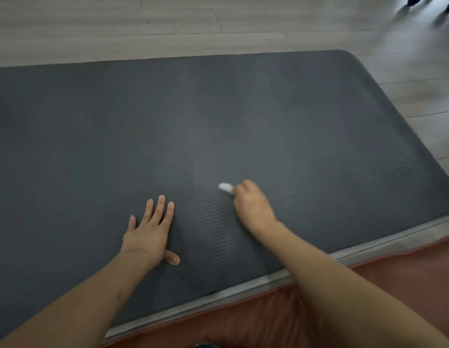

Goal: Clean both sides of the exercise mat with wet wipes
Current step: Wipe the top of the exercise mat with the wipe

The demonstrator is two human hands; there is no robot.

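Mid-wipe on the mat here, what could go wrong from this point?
The wet wipe is bunched small in the right hand, so each stroke likely covers little and may leave strips of the exercise mat unwiped. The left hand presses flat on the mat; that patch could be missed.

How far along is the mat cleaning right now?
In hand: the right hand grips a wadded wet wipe against the dark mat, while the left hand rests flat on it. I can't tell how much of this face is wiped. The underside is hidden and has yet to be turned up.
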